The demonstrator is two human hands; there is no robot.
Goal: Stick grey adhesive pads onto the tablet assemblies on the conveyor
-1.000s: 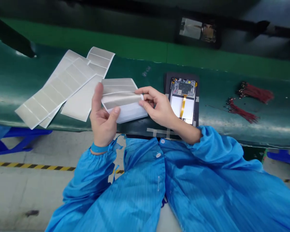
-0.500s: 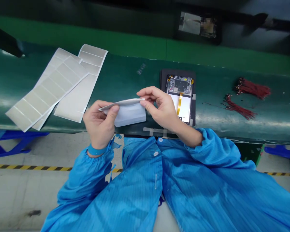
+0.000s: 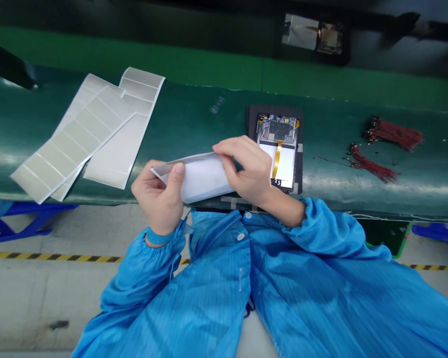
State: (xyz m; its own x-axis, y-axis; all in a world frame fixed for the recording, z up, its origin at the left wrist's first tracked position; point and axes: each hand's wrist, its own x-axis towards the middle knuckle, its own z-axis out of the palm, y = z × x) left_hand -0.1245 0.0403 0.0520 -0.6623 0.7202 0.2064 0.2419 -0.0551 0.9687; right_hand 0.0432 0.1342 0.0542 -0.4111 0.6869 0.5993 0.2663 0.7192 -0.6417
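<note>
Between my hands is a sheet of labels, its white backing toward me and its top edge folded over. My left hand pinches its left end, thumb in front and fingers behind. At the right end my right hand grips the sheet's upper edge between thumb and fingers. Just beyond my right hand, an opened tablet with its circuit board, gold ribbon cable and white battery cells showing lies on a dark pad.
Several silver-grey label sheets overlap on the green bench mat at left. Two bundles of thin red wires lie at right. Another opened device sits on the dark far level. The bench's near edge runs close to my body.
My right hand has closed further over the right end of the sheet. The sheet has tilted, showing more of its white backing, and my left hand has shifted slightly right and down.
</note>
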